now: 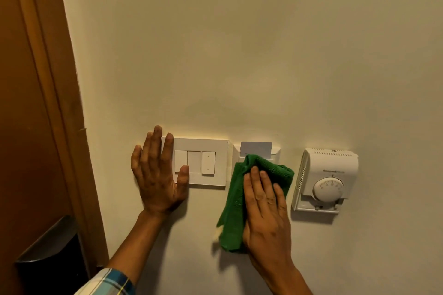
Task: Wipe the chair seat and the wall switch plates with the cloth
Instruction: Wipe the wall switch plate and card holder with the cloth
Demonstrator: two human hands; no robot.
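A white switch plate with three rocker switches is fixed to the cream wall. My left hand lies flat and open over its left end, thumb on the lower edge. To its right sits a white key-card holder plate with a card in its slot. A green cloth covers the lower part of that plate and hangs down the wall. My right hand presses flat on the cloth. The chair is not in view.
A white thermostat with a round dial is mounted to the right of the card holder. A brown wooden door frame runs down the left, with a dark metal door lock at bottom left.
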